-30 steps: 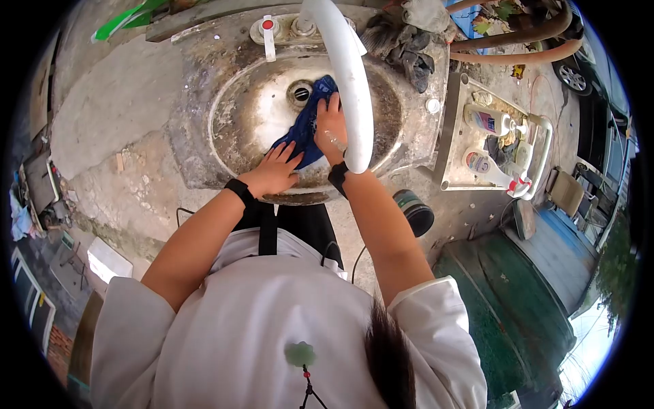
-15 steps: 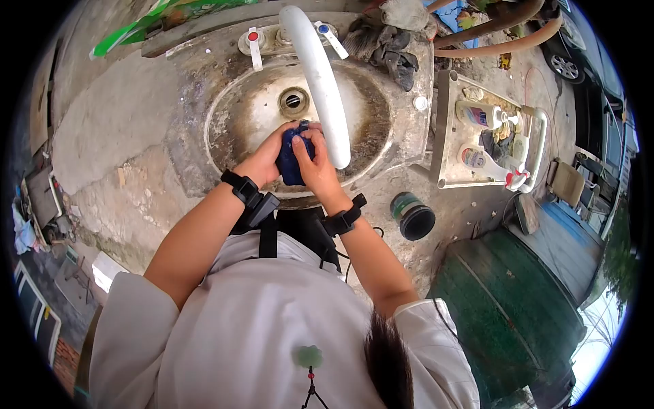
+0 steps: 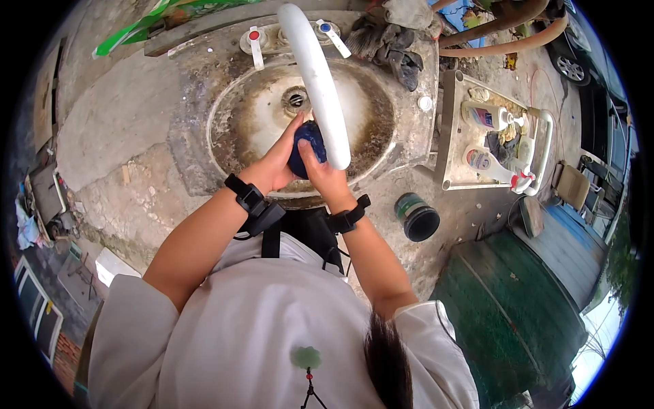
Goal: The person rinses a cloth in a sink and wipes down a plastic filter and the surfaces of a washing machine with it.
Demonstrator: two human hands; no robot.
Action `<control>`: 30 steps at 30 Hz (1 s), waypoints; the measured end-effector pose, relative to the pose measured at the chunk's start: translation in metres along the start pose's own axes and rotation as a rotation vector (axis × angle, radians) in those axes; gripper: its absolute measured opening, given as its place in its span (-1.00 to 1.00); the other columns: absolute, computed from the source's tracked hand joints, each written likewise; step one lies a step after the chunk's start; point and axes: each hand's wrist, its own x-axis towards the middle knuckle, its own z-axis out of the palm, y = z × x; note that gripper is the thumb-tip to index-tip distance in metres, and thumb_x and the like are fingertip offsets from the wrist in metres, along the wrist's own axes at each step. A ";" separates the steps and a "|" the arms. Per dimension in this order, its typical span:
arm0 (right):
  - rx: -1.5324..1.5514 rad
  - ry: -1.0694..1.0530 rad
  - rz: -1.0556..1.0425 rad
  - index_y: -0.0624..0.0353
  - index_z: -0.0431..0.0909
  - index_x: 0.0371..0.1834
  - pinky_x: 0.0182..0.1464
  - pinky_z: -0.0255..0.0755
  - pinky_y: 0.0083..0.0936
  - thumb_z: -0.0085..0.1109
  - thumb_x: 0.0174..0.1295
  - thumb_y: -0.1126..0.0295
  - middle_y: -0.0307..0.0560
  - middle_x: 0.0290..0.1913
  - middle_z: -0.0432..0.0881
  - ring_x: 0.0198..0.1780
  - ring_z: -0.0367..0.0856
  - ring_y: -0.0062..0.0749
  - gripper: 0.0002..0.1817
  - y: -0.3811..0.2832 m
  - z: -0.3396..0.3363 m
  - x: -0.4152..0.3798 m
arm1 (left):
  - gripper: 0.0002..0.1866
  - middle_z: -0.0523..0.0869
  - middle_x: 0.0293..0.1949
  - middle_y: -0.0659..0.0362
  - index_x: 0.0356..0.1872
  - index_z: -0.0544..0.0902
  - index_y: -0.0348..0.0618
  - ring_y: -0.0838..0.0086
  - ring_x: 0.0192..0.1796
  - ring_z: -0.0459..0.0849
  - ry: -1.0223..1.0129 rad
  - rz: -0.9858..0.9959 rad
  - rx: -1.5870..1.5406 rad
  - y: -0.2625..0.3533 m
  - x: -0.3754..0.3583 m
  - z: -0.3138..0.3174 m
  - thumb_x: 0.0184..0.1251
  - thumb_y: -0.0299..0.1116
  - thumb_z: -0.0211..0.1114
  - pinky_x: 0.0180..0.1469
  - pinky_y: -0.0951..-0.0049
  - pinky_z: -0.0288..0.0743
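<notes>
Over the near part of the stained sink (image 3: 225,136), both hands close round a dark blue bundle (image 3: 310,133) that looks like a crumpled cloth. My left hand (image 3: 276,163) grips it from the left, fingers stretched along its far side. My right hand (image 3: 325,176) holds the right side, its thumb pressed on top. Some of the right fingers are hidden beneath the bundle and the faucet. The white faucet spout (image 3: 317,82) arches just above and right of the bundle. Beyond my fingers lies the drain (image 3: 295,101).
Behind the sink are a red-marked tap handle (image 3: 255,48) and a blue-marked one (image 3: 332,39). Dark gloves (image 3: 398,58) lie at the back right. A metal tray (image 3: 455,157) holds several bottles. A dark green bucket (image 3: 417,218) stands below it.
The blue bundle has become rounder and more compact in my hands. My fingers have shifted round it, the left ones now straighter. The view has moved slightly.
</notes>
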 end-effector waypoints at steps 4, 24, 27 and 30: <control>0.172 -0.030 0.157 0.07 0.44 0.37 0.35 0.34 -0.27 0.38 0.09 0.45 0.17 0.35 0.43 0.41 0.39 -0.08 -0.32 0.015 0.003 0.006 | -0.31 0.67 0.03 0.17 0.21 0.53 -0.02 0.43 0.10 0.63 0.065 0.239 0.100 -0.016 0.010 0.009 0.49 0.36 -0.13 0.18 0.33 0.46; 0.668 0.400 0.576 0.30 0.57 -0.11 -0.26 0.40 -0.56 0.19 0.42 0.28 -0.19 -0.29 0.63 -0.33 0.51 -0.57 -0.74 -0.003 0.026 0.013 | -0.35 0.69 -0.35 -0.13 -0.19 0.58 -0.41 0.14 -0.32 0.67 0.254 0.633 0.859 -0.025 0.048 -0.028 0.57 0.13 -0.10 -0.17 0.26 0.50; 0.321 0.224 0.417 0.27 0.55 0.07 0.08 0.38 -0.40 0.20 0.39 0.29 0.01 -0.08 0.65 -0.08 0.59 -0.30 -0.69 0.001 0.018 0.012 | -0.39 0.72 -0.19 0.01 -0.02 0.57 -0.25 0.24 -0.22 0.70 0.116 0.455 0.451 -0.020 0.041 -0.024 0.56 0.19 -0.10 -0.07 0.34 0.54; -0.273 0.055 -0.002 0.20 0.53 0.21 0.42 0.09 -0.12 0.24 0.33 0.23 0.19 0.15 0.58 0.24 0.50 -0.04 -0.56 0.012 0.028 0.008 | -0.42 0.66 0.04 0.13 0.18 0.52 0.00 0.38 -0.01 0.68 -0.221 0.058 -0.081 0.009 0.035 -0.039 0.50 0.26 -0.04 0.11 0.38 0.56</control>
